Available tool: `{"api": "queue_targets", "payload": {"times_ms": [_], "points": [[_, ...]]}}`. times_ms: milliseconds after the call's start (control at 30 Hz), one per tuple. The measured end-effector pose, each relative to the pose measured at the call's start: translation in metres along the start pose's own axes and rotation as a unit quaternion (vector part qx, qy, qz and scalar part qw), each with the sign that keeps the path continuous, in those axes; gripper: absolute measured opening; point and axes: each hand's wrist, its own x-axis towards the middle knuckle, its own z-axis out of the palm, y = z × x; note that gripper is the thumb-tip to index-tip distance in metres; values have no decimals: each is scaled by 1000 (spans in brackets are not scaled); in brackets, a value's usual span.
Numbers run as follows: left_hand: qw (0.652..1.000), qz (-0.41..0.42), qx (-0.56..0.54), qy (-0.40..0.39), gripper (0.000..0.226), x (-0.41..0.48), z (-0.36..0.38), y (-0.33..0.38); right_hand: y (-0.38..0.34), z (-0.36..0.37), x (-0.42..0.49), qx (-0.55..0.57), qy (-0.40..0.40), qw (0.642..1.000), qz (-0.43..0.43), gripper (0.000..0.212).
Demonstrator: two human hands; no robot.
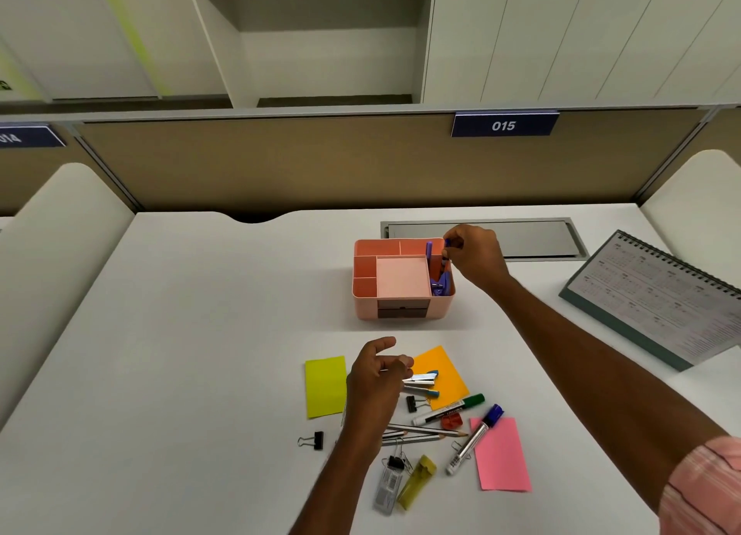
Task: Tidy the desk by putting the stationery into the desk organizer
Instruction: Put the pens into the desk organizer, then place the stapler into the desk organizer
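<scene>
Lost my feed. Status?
Right hand lowering blue pen into organizer. Left hand open over stapler. Nothing blocking.

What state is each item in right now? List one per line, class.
Desk organizer: upright, partly filled.
Right hand: pinching a blue pen over the organizer.
Left hand: open above the stapler.
Green marker: capped, lying flat.
Blue marker: capped, lying flat.
Calendar: standing.

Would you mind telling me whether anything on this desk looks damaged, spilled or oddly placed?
Nothing looks damaged or spilled. The only disorder is loose stationery, such as the green-capped marker and pencils, scattered in front of the pink organizer.
</scene>
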Motion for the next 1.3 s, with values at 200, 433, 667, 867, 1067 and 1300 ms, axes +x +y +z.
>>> {"api": "queue_targets", "payload": {"times_ms": [200,433,667,867,1067,1300], "points": [[999,2,-24,22,28,3,-8,5,-1,-5,-1,12,9,1000,13,28],[999,21,-1,47,28,4,-17,-3,3,-25,-16,73,54,995,35,36],[928,160,335,-6,42,17,-5,-32,5,-20,-89,108,114,987,26,28],[814,220,531,-87,40,31,2,-46,4,-3,-153,134,48,989,28,23],[792,238,555,-91,33,35,6,-53,13,14,-189,135,-88,986,41,27],[879,230,413,-59,37,36,3,-44,15,7,-194,129,-193,972,25,47]]}}
